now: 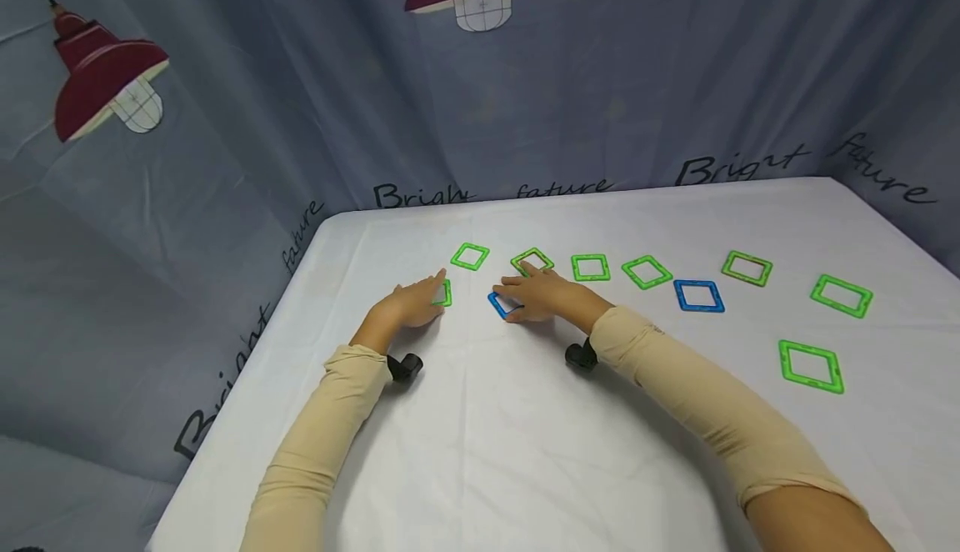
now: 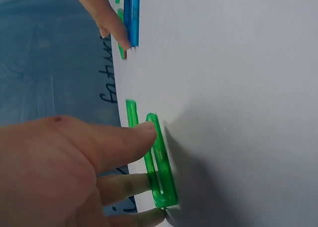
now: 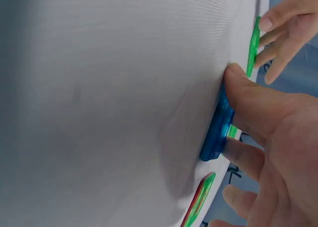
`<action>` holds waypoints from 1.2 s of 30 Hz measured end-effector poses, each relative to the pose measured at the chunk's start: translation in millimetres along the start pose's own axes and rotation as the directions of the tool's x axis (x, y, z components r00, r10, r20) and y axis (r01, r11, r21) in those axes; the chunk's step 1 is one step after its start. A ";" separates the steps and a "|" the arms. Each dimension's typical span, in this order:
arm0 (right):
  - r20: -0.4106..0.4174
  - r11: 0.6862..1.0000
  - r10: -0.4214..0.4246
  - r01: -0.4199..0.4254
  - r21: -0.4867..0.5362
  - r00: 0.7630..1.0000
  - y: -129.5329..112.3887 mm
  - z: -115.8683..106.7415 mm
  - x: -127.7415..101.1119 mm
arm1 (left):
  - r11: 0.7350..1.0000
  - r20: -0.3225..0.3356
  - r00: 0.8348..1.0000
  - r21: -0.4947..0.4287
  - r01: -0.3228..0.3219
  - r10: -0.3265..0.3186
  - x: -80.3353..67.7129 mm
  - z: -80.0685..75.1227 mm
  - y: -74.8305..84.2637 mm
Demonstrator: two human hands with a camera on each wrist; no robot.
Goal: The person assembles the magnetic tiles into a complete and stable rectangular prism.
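Note:
On the white table, my left hand (image 1: 408, 302) holds a green open-centred magnetic tile (image 2: 167, 189) between thumb and fingers, and the palm side hides part of it in the head view. To its right, my right hand (image 1: 546, 292) grips a blue magnetic tile (image 3: 217, 127), thumb at one end and a finger at the other. Both tiles are at or very near the tabletop. Just beyond the right fingers lies another green tile (image 1: 532, 261), partly covered by them. A further green tile (image 1: 470, 257) lies beyond the left hand.
Several green tiles spread rightward, among them one (image 1: 591, 268), one (image 1: 647, 272) and one (image 1: 812, 366). A second blue tile (image 1: 699, 296) lies among them. Grey curtain (image 1: 600, 102) with printed lamps and lettering borders the table's back and left side.

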State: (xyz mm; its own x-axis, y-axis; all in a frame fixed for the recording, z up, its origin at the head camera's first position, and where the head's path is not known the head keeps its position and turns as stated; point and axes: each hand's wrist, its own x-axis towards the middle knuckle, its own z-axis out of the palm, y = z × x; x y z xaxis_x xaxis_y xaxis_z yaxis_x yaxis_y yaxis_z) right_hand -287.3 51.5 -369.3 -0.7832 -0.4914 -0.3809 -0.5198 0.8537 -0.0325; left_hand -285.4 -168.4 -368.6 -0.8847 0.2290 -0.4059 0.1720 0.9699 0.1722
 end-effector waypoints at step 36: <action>-0.211 0.993 0.081 -0.098 -0.068 0.974 14.1 29.2 -77.9 | 0.930 -0.142 0.935 0.229 -0.289 0.325 -31.9 33.3 109.2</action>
State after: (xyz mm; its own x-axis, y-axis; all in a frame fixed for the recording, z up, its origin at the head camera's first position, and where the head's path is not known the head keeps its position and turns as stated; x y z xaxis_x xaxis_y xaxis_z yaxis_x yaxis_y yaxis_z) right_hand -223.7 106.8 -367.2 -0.8773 -0.4456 -0.1785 -0.4627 0.8839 0.0675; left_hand -224.0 -67.1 -366.7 -0.8325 0.5181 -0.1962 0.5147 0.8543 0.0717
